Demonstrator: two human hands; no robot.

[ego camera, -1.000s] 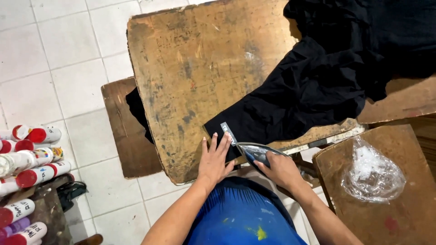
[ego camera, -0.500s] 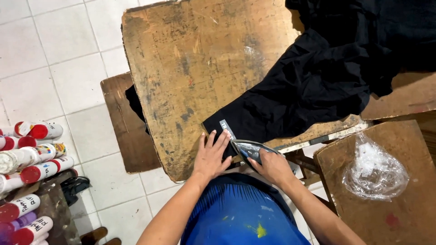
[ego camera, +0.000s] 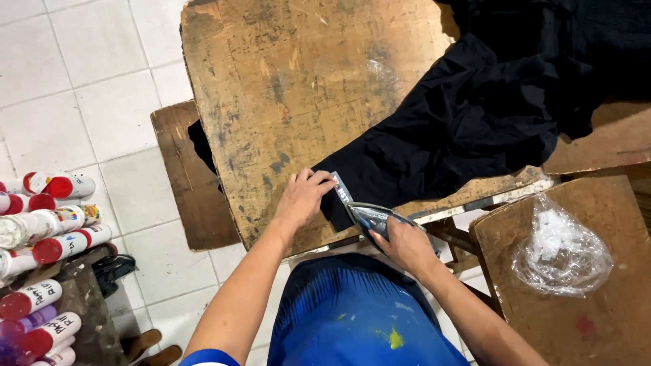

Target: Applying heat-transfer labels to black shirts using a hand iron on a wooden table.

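Here, the black fabric garment (ego camera: 468, 129) lies on the worn wooden board (ego camera: 291, 88), its near left corner at the board's near edge. My left hand (ego camera: 302, 196) rests flat, fingers extended, just left of that corner. My right hand (ego camera: 405, 245) grips a grey metal tool (ego camera: 369, 215) touching the fabric edge. A clear plastic bag (ego camera: 561, 252) lies right; red-capped white bottles (ego camera: 47, 230) stand far left.

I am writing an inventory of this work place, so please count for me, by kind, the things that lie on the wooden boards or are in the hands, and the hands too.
Black cloth: 1
Clear plastic bag: 1
Grey tool, held in the right hand: 1
Small grey tag, at the left hand: 1
Hands: 2
Total: 6
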